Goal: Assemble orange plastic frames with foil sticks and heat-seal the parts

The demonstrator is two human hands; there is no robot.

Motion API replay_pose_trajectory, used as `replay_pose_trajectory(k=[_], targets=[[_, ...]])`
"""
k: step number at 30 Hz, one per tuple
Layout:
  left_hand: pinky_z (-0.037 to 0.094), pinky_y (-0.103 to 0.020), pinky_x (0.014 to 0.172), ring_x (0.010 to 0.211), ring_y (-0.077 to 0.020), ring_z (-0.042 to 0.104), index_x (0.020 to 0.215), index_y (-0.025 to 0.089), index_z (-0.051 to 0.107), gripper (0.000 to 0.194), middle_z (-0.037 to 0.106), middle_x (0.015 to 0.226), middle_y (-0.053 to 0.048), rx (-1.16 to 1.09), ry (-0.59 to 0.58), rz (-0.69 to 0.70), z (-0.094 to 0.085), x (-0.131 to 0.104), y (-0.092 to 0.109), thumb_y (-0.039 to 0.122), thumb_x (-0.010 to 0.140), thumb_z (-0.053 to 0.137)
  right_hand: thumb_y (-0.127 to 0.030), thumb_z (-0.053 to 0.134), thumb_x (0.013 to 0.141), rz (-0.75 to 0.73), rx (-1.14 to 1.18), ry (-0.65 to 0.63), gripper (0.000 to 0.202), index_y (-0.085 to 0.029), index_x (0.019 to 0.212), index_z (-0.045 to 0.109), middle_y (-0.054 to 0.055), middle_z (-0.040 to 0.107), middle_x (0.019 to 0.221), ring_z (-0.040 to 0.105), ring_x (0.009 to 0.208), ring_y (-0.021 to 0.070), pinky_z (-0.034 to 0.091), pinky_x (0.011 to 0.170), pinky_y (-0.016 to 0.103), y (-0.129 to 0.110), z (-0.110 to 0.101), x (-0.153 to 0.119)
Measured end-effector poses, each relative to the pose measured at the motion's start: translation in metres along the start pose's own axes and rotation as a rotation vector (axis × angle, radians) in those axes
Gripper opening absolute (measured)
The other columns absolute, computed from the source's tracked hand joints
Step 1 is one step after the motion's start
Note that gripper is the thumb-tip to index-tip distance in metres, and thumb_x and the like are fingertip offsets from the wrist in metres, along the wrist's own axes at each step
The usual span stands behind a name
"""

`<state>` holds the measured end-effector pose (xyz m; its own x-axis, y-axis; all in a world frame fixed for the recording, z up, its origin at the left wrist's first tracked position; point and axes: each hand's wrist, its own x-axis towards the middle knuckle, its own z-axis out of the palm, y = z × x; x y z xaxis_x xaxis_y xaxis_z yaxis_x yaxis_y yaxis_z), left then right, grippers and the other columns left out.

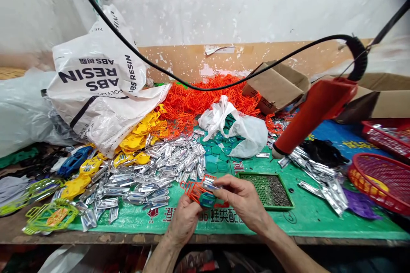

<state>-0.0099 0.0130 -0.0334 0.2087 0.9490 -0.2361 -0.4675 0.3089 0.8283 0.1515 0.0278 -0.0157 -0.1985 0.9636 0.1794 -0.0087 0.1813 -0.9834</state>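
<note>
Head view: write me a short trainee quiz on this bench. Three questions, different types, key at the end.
1. Multiple choice. What colour is the part between the fingers of the right hand?
a) yellow
b) silver
c) purple

2. True or false. The green tray lies to the right of the RESIN sack.

3. Fill in the blank. The heap behind the small white bag is coloured ____.

Key: 1 b; 2 true; 3 orange.
</note>
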Motion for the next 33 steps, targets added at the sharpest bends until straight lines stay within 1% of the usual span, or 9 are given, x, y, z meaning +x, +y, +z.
replay_pose_trajectory(k=[4,6,8,13,16,20,22,26,33], targets=[[0.05,-0.027,0.078,0.1,-0.0233,0.062,0.119,0.022,0.062,0.053,0.069,0.11,-0.005,0.211,0.143,0.077,-0.006,-0.004,0.008,0.009,0.069,0.072,-0.031,0.072,0.081,-0.009,-0.012,0.095,0.018,-0.02,0.095,0.07,0.001,0.068,0.081,0.061,0.07,0.0149,0.049,0.063,0.023,0.005,0.0,-0.004],[0.048,-0.021,0.068,0.081,-0.0161,0.062,0.129,0.026,0.055,0.067,0.067,0.102,-0.001,0.291,0.279,0.149,-0.01,-0.01,0.017,0.008,0.067,0.074,-0.027,0.071,0.081,-0.075,-0.116,0.111,0.017,-0.02,0.096,0.07,0.0,0.067,0.079,0.059,0.068,0.0142,0.048,0.061,0.023,0.007,-0.003,-0.005],[0.046,-0.018,0.062,0.063,-0.0104,0.055,0.129,0.028,0.058,0.069,0.065,0.091,0.001,0.353,0.327,0.219,-0.011,-0.016,0.03,0.006,0.066,0.076,-0.026,0.069,0.082,-0.118,-0.194,0.094,0.016,-0.02,0.097,0.069,0.001,0.069,0.081,0.061,0.068,0.0145,0.048,0.061,0.023,0.007,-0.006,-0.005],[0.048,-0.021,0.057,0.067,-0.0151,0.06,0.121,0.025,0.069,0.055,0.07,0.113,-0.007,0.638,0.012,0.207,0.002,-0.014,0.054,0.011,0.068,0.077,-0.022,0.066,0.088,-0.305,-0.305,-0.012,0.015,-0.022,0.103,0.067,0.001,0.071,0.086,0.063,0.071,0.0146,0.049,0.061,0.023,0.002,-0.01,-0.005],[0.049,-0.022,0.062,0.073,-0.0191,0.064,0.108,0.024,0.076,0.036,0.075,0.1,-0.005,0.783,-0.119,0.196,0.007,-0.006,0.053,0.014,0.074,0.072,-0.02,0.062,0.092,-0.453,-0.392,-0.02,0.019,-0.023,0.11,0.064,0.002,0.07,0.089,0.062,0.075,0.0162,0.049,0.064,0.026,0.001,-0.01,-0.006],[0.049,-0.023,0.06,0.065,-0.0181,0.063,0.101,0.021,0.077,0.023,0.075,0.082,-0.004,0.743,-0.086,0.138,0.008,-0.002,0.039,0.018,0.081,0.065,-0.019,0.06,0.094,-0.529,-0.603,0.067,0.014,-0.02,0.108,0.061,0.005,0.068,0.089,0.059,0.082,0.021,0.047,0.072,0.035,0.001,-0.012,-0.01],[0.05,-0.024,0.059,0.064,-0.0187,0.063,0.102,0.021,0.076,0.023,0.075,0.085,-0.005,0.696,-0.052,0.126,0.009,-0.004,0.032,0.022,0.082,0.065,-0.02,0.06,0.094,-0.54,-0.695,0.102,0.011,-0.019,0.105,0.062,0.006,0.069,0.092,0.058,0.088,0.0231,0.046,0.078,0.039,0.0,-0.013,-0.013],[0.051,-0.028,0.075,0.082,-0.0235,0.066,0.103,0.023,0.077,0.024,0.076,0.097,-0.005,0.594,-0.027,0.153,0.01,-0.009,0.022,0.023,0.08,0.071,-0.021,0.062,0.094,-0.572,-0.738,0.183,0.012,-0.021,0.105,0.061,0.006,0.07,0.095,0.059,0.093,0.0238,0.044,0.083,0.042,-0.005,-0.011,-0.015],[0.051,-0.026,0.078,0.084,-0.0224,0.069,0.097,0.024,0.078,0.021,0.078,0.094,-0.005,0.73,0.012,0.382,0.007,-0.018,0.019,0.016,0.079,0.072,-0.02,0.064,0.092,-0.665,-0.712,0.22,0.009,-0.02,0.099,0.059,0.006,0.071,0.093,0.06,0.093,0.024,0.045,0.082,0.042,-0.011,-0.006,-0.018]])
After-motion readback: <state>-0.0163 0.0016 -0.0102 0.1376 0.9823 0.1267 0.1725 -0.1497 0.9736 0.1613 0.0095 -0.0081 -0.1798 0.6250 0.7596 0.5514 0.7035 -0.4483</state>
